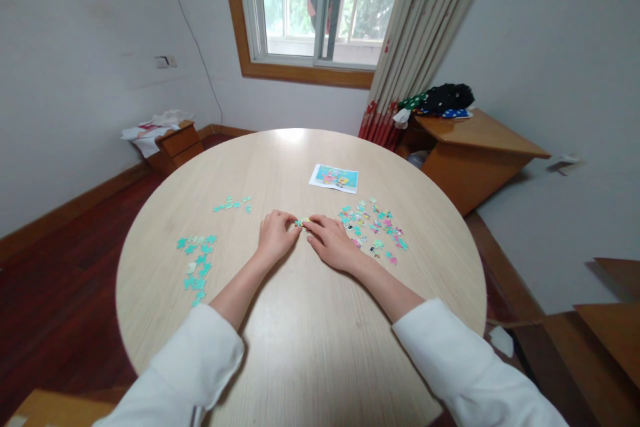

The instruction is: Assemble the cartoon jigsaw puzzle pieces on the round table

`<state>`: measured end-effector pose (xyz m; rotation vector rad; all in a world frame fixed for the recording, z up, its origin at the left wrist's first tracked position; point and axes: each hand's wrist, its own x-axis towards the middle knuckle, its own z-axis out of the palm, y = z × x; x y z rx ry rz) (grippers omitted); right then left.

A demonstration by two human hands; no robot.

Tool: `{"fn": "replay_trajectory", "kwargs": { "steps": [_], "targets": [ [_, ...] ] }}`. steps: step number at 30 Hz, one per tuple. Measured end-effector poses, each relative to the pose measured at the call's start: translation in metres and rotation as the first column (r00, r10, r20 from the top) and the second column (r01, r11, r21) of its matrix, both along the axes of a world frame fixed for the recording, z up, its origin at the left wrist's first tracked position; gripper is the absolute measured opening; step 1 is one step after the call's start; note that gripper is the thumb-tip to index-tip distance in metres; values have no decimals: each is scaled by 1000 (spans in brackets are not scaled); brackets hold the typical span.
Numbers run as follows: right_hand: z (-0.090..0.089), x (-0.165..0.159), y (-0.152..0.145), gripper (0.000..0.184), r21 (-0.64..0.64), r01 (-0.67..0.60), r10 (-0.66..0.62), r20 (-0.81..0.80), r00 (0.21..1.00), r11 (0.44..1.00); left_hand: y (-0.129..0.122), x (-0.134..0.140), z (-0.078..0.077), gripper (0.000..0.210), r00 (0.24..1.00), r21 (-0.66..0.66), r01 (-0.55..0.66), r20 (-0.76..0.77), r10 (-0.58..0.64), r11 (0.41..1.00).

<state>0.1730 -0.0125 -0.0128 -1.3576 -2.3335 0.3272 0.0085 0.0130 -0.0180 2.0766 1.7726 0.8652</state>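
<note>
At the middle of the round table, my left hand [276, 235] and my right hand [331, 240] meet over a few small jigsaw puzzle pieces [303, 222], teal and yellow. The left thumb and forefinger pinch the teal end of them. My right fingers press on the yellow side from the right; its thumb lies just below. Fingertips partly cover these pieces, so I cannot tell how they join. Just right of my right hand lies a loose spread of mixed-colour puzzle pieces [379, 225]. Beyond my hands rests a picture sheet [335, 178] with cartoon figures on teal.
Teal and pale puzzle pieces [200, 260] lie in a group on the left of the table [310, 347], with a smaller teal group [233, 203] farther back. A wooden cabinet [475, 140] bearing cloths stands behind right, and a small drawer unit [177, 145] behind left.
</note>
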Motion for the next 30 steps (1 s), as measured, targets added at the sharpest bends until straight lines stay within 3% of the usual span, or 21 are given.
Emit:
{"fn": "replay_trajectory", "kwargs": {
  "steps": [19, 30],
  "targets": [
    [1, 0, -1, 36, 18, 7, -8, 32, 999, 1000, -1, -4, -6, 21, 998, 57, 42, -41, -40, 997],
    [2, -1, -1, 34, 48, 20, -22, 35, 999, 999, -16, 6, 5, 28, 954, 49, 87, -290, -69, 995]
  ]
}}
